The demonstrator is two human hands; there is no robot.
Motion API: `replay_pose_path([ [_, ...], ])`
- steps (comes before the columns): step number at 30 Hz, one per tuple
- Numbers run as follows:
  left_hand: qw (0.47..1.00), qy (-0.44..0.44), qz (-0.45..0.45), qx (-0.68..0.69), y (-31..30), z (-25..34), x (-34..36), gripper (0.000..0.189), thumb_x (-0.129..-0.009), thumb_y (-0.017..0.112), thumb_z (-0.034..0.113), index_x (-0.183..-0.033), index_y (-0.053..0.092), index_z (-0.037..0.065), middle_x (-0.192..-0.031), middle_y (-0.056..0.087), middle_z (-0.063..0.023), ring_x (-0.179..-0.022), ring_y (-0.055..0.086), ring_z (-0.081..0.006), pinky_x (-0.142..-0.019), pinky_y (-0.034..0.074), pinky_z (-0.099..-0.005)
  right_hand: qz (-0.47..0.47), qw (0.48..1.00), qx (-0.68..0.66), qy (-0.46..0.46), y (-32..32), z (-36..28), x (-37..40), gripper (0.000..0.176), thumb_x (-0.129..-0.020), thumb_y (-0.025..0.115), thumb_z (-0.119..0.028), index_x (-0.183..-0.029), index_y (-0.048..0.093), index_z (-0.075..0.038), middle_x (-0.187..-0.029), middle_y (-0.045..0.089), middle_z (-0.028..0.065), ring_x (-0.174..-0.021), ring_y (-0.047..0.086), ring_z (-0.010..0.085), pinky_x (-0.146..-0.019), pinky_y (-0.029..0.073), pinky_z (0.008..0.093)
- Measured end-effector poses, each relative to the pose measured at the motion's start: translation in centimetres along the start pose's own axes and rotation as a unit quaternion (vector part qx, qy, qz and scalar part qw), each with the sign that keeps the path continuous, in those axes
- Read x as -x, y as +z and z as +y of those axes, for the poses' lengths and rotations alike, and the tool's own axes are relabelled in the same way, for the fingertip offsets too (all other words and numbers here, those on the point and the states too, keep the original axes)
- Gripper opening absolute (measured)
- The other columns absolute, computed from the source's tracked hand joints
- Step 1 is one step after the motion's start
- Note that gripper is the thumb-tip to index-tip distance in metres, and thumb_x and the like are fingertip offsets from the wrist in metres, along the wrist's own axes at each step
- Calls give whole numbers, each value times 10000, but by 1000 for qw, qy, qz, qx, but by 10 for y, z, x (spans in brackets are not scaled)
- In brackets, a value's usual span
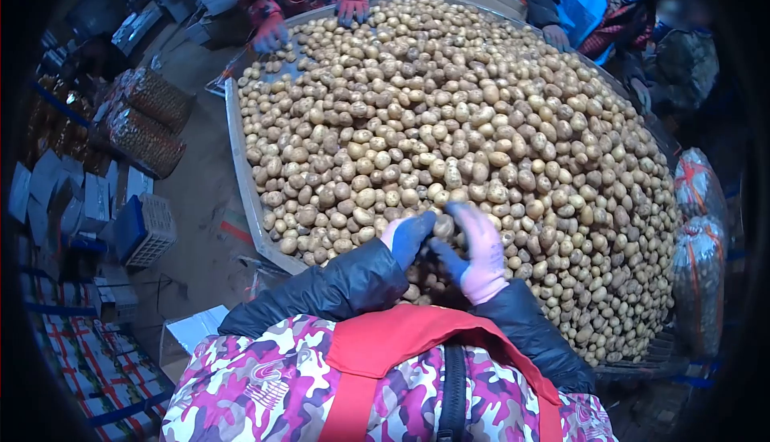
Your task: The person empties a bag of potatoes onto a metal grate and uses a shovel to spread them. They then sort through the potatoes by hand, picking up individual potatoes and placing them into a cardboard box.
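Observation:
Both my hands wear pink gloves with blue palms and hover close over the near edge of a big heap of small potatoes (449,113). My left hand (410,237) has its fingers stretched forward at the potatoes. Opposite it, my right hand (479,256) curves with thumb and fingers apart, its fingertips right at the pile. A potato (442,229) shows in the gap between the two hands. The heap lies on a large table with a pale raised rim (250,193). My dark sleeves rest near the table's front edge.
Two people stand across the heap; one's gloved hand (352,7) touches the potatoes at the far left. Filled net sacks (148,113) and a crate (152,229) stand left. Full clear bags (698,273) line the right edge. An open carton (192,330) is beside me.

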State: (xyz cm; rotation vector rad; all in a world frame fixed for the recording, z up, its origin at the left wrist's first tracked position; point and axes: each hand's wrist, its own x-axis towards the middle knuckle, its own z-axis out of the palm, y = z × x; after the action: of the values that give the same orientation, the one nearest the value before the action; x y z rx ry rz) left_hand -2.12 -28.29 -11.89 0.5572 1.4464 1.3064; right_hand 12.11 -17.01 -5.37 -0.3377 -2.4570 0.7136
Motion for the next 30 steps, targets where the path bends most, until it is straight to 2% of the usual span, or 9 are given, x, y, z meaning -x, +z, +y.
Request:
replay_pose_path([
  [2, 986, 124, 104, 45, -3, 14, 5, 402, -1054, 553, 302, -1309, 607, -3, -1070, 703, -85, -891, 651, -133, -791, 537, -293, 45, 997, 57, 3, -8, 8, 0, 747, -815, 827, -320, -1392, 505, 30, -1320, 573, 261, -1187, 559, 438, -1011, 442, 499],
  [4, 943, 231, 222, -90, -18, 23, 2, 441, -1017, 604, 302, -1343, 590, 6, -1159, 689, -142, -993, 668, -230, -910, 533, -364, 66, 989, 129, 26, -24, 14, 1, 783, -813, 821, -340, -1414, 488, 35, -1363, 542, 262, -1231, 526, 435, -1051, 406, 513],
  [5, 883, 264, 266, -282, -36, 24, 2, 490, -964, 657, 306, -1355, 583, 21, -1188, 675, -196, -1091, 646, -345, -1023, 487, -418, 64, 985, 156, 30, -31, 24, 5, 785, -816, 813, -352, -1423, 487, 23, -1385, 526, 254, -1254, 507, 428, -1068, 385, 523],
  [9, 765, 139, 261, -572, -68, 9, -1, 621, -875, 687, 455, -1409, 560, 166, -1477, 476, -170, -1425, 351, -419, -1151, 218, -679, 7, 953, 290, 88, -47, 50, 39, 732, -844, 753, -397, -1446, 505, -62, -1462, 479, 197, -1382, 395, 425, -1170, 230, 610],
  [12, 701, 163, 246, -649, -85, 9, -19, 633, -868, 691, 494, -1422, 553, 220, -1510, 450, -175, -1432, 346, -433, -1112, 274, -707, -74, 918, 377, 97, -41, 57, 50, 610, -871, 674, -441, -1360, 582, -87, -1447, 512, 141, -1416, 368, 431, -1171, 166, 665],
  [16, 748, 107, 266, -598, -99, 52, -61, 675, -889, 665, 525, -1483, 493, 255, -1546, 416, -172, -1447, 326, -449, -1105, 305, -695, -64, 921, 361, 134, -38, 54, 39, 594, -866, 673, -427, -1341, 593, -80, -1435, 524, 138, -1407, 368, 442, -1162, 177, 673],
  [19, 687, 60, 283, -667, -114, 79, -99, 675, -896, 640, 551, -1494, 477, 283, -1561, 408, -150, -1478, 288, -419, -1115, 298, -696, -69, 919, 364, 135, -38, 55, 39, 606, -856, 683, -433, -1342, 594, -82, -1429, 527, 137, -1395, 375, 445, -1151, 194, 681],
  [23, 683, -2, 245, -688, -138, 103, -139, 692, -860, 644, 652, -1484, 470, 408, -1588, 389, -132, -1495, 275, -395, -1113, 240, -752, -70, 920, 363, 132, -39, 58, 38, 599, -849, 687, -443, -1324, 604, -88, -1419, 529, 141, -1387, 387, 443, -1120, 215, 703],
  [30, 710, -54, 241, -660, -144, 127, -148, 690, -891, 596, 688, -1489, 481, 366, -1554, 438, -126, -1515, 249, -348, -1126, 201, -746, -53, 926, 350, 129, -41, 56, 36, 568, -845, 686, -459, -1273, 639, -88, -1364, 572, 136, -1332, 447, 436, -1116, 253, 658],
])
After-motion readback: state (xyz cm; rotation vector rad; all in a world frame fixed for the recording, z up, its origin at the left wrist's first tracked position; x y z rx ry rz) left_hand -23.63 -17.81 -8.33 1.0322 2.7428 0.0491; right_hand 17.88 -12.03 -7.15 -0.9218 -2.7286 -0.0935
